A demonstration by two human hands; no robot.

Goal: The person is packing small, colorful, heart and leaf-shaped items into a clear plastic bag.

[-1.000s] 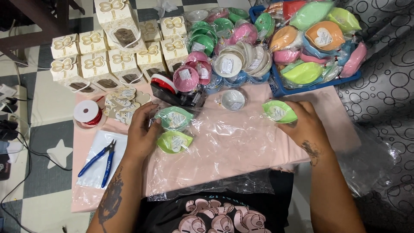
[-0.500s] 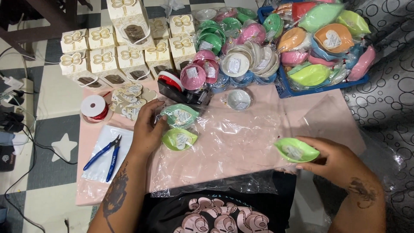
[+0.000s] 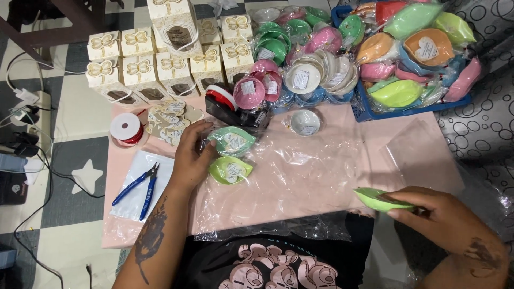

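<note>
The pink table (image 3: 321, 182) fills the middle of the frame, with a clear plastic sheet (image 3: 300, 171) spread over most of it. At the upper right sits a blue basket (image 3: 369, 109) heaped with leaf-shaped dishes in many colours, and left of it a pile of round wrapped dishes (image 3: 300, 59). Cream gift boxes (image 3: 155, 59) crowd the upper left, off the table's far edge. Down at the lower right, the right hand (image 3: 439, 217) is closed around a lime green dish (image 3: 377, 199), fingers pinching it on edge just past the table's near corner. The left hand (image 3: 190, 158), left of centre, rests loosely curled with fingertips touching a mint dish (image 3: 233, 140); a second green dish (image 3: 231, 170) lies just below that, beside the thumb. A black tape dispenser (image 3: 230, 107) stands just behind them. Blue pliers (image 3: 136, 184) lie on a small bag at the left, and a red ribbon spool (image 3: 126, 128) sits above them.
</note>
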